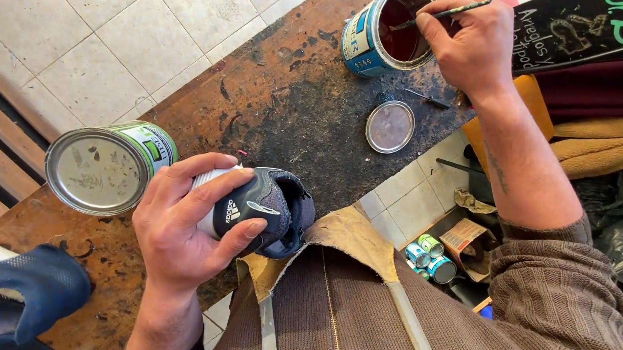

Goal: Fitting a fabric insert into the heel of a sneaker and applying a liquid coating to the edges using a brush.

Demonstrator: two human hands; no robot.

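**Shoe in left hand, brush at open tin: bench condition noted**

An open tin (392, 34) stands at the far edge of the stained bench (286, 105), tilted towards the camera; its label is blue and white, its inside dark red-brown; the top rim is cut off by the frame. A second tin (108, 166), closed, lies on its side at the left, metal end facing the camera, with a green and white label. A round metal lid (390, 127) lies flat on the bench just below the open tin. A dark board (579, 29) with pale hand lettering leans at the upper right, partly out of frame. Three small cans (429, 256) with blue and green bands sit beside a cardboard box (465, 235) on the tiled floor below the bench.

A blue cloth (38, 290) at the lower left is cut off; its nature cannot be made out.

The left hand (182, 232) is wrapped round a grey and black shoe (265, 211) held above the near bench edge; fingers curled over the upper, thumb across the white end. The right hand (468, 42) pinches a thin brush (445, 12); fingers closed tight on the handle; the tip sits inside the open tin, bristles hard to distinguish against the dark contents.
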